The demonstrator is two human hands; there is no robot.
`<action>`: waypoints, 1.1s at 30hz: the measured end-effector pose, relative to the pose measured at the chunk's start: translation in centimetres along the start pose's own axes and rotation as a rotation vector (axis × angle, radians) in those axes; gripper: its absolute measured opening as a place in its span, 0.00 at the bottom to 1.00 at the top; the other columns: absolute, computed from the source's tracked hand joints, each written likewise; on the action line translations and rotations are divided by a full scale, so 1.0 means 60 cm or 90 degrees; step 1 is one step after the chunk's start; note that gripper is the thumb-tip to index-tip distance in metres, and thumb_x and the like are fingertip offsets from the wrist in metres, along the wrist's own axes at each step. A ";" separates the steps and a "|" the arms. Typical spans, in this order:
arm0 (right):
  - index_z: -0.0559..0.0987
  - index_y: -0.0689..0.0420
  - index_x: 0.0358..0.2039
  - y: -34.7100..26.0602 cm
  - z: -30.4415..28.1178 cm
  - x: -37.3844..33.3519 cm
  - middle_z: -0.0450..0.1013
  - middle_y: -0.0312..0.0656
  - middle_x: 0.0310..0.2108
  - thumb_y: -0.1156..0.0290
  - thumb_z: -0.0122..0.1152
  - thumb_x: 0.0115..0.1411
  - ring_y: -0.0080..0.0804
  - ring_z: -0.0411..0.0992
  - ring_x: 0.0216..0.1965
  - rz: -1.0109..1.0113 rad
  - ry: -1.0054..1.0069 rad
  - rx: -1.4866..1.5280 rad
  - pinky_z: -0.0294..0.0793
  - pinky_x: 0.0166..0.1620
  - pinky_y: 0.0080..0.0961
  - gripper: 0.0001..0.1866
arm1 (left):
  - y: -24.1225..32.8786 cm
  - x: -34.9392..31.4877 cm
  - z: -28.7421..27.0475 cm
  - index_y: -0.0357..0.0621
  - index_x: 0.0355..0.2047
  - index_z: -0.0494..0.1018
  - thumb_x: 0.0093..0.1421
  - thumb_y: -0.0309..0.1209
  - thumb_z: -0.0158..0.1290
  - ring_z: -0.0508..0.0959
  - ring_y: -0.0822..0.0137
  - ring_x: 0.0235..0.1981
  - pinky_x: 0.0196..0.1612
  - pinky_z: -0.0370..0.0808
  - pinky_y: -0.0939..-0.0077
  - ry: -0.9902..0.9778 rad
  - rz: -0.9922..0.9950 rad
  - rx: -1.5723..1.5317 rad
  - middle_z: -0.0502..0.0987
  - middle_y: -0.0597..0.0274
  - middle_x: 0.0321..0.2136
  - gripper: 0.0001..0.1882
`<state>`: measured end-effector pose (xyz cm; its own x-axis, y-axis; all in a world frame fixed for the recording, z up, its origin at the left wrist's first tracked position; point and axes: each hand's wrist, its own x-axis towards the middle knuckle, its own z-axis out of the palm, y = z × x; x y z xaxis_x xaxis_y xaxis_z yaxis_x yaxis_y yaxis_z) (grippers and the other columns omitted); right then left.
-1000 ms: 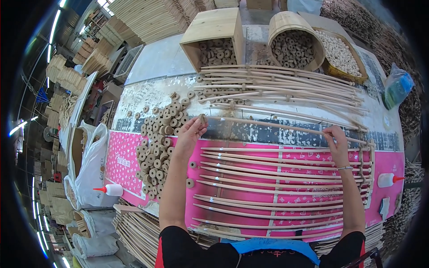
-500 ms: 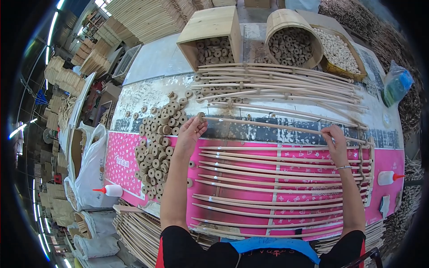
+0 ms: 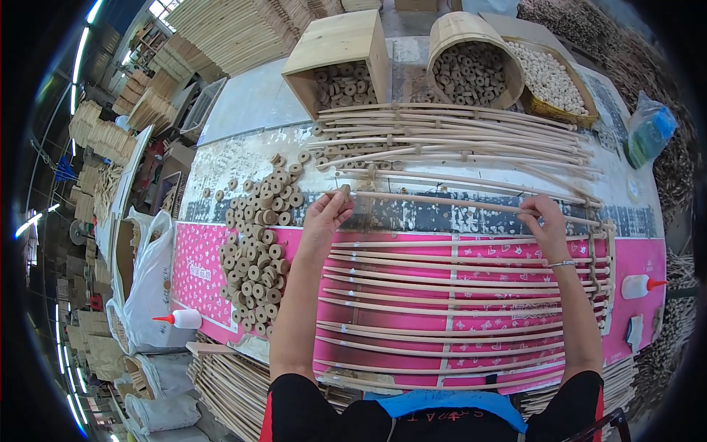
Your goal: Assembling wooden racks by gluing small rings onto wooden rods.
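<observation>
Workshop bench, pink cloth: left hand (image 3: 324,217) pinches a wooden ring (image 3: 344,190) at the end of a thin cane rod (image 3: 442,202), right hand (image 3: 545,225) pinched on that rod further along. Best keep it level so rings slide on straight. Beyond the hands, square box (image 3: 335,44) and round tub (image 3: 460,29) hold more rings, tray (image 3: 541,51) pale beads

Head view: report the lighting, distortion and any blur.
Head view: bright, even light, soft shadows; fisheye bends the long rods and table edge toward a black rim; strip lights streak at left; left hand and right hand sharp, far stacks softer.
</observation>
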<state>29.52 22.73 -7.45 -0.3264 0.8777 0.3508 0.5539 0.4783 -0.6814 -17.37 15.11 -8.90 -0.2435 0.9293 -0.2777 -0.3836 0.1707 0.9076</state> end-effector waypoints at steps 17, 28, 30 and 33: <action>0.85 0.55 0.36 0.054 0.026 0.013 0.79 0.44 0.31 0.59 0.67 0.62 0.47 0.78 0.38 -0.017 -0.057 -0.102 0.75 0.43 0.42 0.13 | -0.047 0.033 -0.014 0.44 0.42 0.77 0.70 0.34 0.57 0.78 0.71 0.42 0.48 0.77 0.71 -0.050 0.038 0.037 0.78 0.66 0.38 0.07; 0.82 0.53 0.35 0.059 0.032 0.016 0.78 0.41 0.31 0.64 0.68 0.60 0.45 0.76 0.38 -0.042 -0.040 -0.027 0.73 0.46 0.39 0.08 | -0.014 0.001 0.015 0.42 0.46 0.77 0.71 0.36 0.57 0.81 0.75 0.38 0.41 0.77 0.83 0.025 -0.044 0.078 0.82 0.67 0.37 0.11; 0.82 0.54 0.34 0.062 0.040 0.022 0.78 0.41 0.31 0.63 0.68 0.59 0.45 0.76 0.38 -0.066 -0.035 -0.014 0.74 0.46 0.39 0.08 | 0.010 -0.015 -0.031 0.41 0.42 0.78 0.71 0.37 0.58 0.79 0.78 0.32 0.36 0.74 0.86 0.065 -0.031 0.274 0.80 0.67 0.32 0.11; 0.83 0.55 0.32 0.065 0.043 0.023 0.76 0.41 0.29 0.63 0.69 0.58 0.44 0.75 0.38 -0.056 -0.057 -0.021 0.73 0.44 0.38 0.09 | -0.010 0.001 -0.072 0.38 0.40 0.78 0.63 0.31 0.63 0.77 0.69 0.30 0.35 0.74 0.72 0.146 0.346 0.646 0.78 0.65 0.29 0.09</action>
<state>29.23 25.73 -11.28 -0.4406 0.8273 0.3485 0.5449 0.5549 -0.6286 -21.01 13.66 -10.81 -0.3512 0.8974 0.2670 0.6805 0.0487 0.7312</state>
